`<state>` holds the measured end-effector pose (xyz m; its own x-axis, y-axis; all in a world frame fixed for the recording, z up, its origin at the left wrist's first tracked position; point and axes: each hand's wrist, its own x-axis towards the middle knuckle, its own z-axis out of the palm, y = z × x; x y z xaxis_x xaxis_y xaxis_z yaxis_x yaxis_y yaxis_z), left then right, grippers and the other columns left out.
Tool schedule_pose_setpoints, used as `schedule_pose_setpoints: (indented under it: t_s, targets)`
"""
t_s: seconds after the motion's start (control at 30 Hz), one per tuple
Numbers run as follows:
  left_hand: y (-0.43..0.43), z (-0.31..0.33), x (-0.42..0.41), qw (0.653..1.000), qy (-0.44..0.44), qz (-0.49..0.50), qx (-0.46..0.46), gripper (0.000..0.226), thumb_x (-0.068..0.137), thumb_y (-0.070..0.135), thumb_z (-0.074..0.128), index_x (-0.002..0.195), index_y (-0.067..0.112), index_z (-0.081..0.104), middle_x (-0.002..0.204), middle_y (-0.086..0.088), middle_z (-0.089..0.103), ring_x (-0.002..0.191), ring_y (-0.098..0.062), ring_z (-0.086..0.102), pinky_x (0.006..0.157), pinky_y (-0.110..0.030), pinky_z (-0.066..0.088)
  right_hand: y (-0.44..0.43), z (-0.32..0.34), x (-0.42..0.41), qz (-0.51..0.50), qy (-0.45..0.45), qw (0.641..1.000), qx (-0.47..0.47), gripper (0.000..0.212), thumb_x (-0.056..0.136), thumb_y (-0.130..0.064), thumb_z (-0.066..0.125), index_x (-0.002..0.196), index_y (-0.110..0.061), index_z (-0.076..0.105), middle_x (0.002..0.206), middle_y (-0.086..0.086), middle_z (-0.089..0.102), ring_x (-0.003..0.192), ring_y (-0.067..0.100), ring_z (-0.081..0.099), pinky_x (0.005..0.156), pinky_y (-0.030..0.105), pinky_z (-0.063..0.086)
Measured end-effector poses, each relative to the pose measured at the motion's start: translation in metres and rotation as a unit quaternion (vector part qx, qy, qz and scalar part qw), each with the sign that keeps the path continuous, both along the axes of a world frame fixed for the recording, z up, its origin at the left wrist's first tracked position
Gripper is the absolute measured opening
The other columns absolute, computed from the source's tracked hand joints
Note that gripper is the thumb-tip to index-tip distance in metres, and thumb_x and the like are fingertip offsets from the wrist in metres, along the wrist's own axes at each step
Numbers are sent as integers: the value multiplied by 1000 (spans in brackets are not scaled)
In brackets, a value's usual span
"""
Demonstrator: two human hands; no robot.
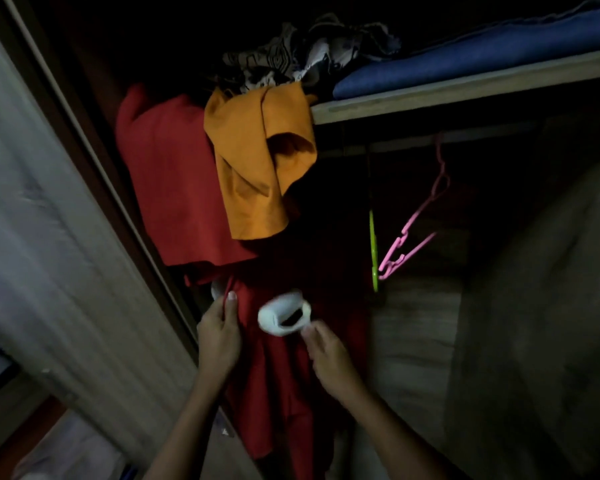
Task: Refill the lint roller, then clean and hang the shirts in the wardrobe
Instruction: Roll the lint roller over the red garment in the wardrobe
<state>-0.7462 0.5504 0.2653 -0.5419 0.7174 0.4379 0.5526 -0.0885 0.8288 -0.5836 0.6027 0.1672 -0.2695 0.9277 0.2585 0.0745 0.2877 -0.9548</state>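
A red shirt (284, 368) hangs low in the dark wardrobe. My left hand (219, 337) pinches its left edge between thumb and fingers. My right hand (326, 355) grips the white lint roller (284, 315), whose roll lies against the shirt's upper front; the roller is blurred. An orange shirt (260, 161) is draped over another red garment (170, 188) above.
The wardrobe door frame (94, 188) runs diagonally on the left. A shelf (465, 95) at upper right holds a folded blue cloth (482, 60) and a patterned cloth (291, 57). An empty pink hanger (413, 233) and a green hanger (373, 251) hang from the rail.
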Motion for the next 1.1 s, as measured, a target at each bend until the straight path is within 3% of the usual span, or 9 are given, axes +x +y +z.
schedule_pose_setpoints:
  t_s: [0.17,0.3,0.47,0.6,0.77,0.83,0.97,1.03,1.1]
  targets:
    - [-9,14,9,999,28,17,-16,43,105,29,43,63,18,42,55,6,41,47,-4,39,53,-30,32,-39,-52,3,82,-38,994,-61,35,98,-48,43,81,-21,55,64,-15,47,60,-3,42,62,22,36]
    - [-11,15,13,998,45,28,-15,30,104,25,45,79,16,56,60,9,50,57,-2,46,58,-27,37,-1,17,1,-2,26,1000,-18,26,102,-32,45,80,-23,55,61,-15,52,55,-3,45,58,18,34]
    - [-14,17,13,998,56,35,-17,39,104,28,43,83,-1,59,62,-3,51,56,-12,45,58,-31,37,36,84,1,-9,83,996,-14,26,97,-51,44,78,-35,50,66,-11,47,55,4,46,53,22,36]
    - [-17,18,10,996,64,66,-4,36,105,24,44,72,11,52,58,0,45,54,-15,42,58,-37,34,13,21,-11,30,1,1000,-3,19,101,-38,43,86,-32,53,71,-14,53,66,-4,49,68,22,40]
    - [-20,24,7,994,82,75,19,39,104,20,45,65,17,43,58,1,45,54,-14,42,55,-33,34,-32,-46,-5,126,-79,982,-119,28,101,-40,42,87,-25,62,54,-16,55,44,-6,48,45,9,33]
    - [-21,28,6,991,97,86,31,39,103,18,46,65,15,42,57,1,44,52,-10,42,55,-30,34,-16,-39,-7,105,-46,984,-138,33,101,-39,43,87,-16,62,55,-10,50,37,-5,46,39,9,31]
    - [-24,35,8,987,124,90,50,45,102,13,47,61,28,35,53,4,38,50,-2,46,49,-14,33,50,8,-5,-13,94,973,-211,33,101,-43,42,86,-19,59,56,-5,43,33,3,35,35,16,27]
    - [-25,35,8,985,134,86,59,46,102,11,48,61,29,35,53,4,37,49,-1,47,49,-12,34,75,29,-3,-20,158,953,-256,30,101,-42,41,86,-19,55,58,-5,43,36,5,35,38,17,28]
    - [-24,34,6,984,141,88,63,46,102,11,48,62,29,37,53,4,38,49,-1,46,50,-11,34,82,34,-6,0,162,947,-278,28,101,-42,42,87,-20,53,60,-5,44,37,6,35,39,17,28]
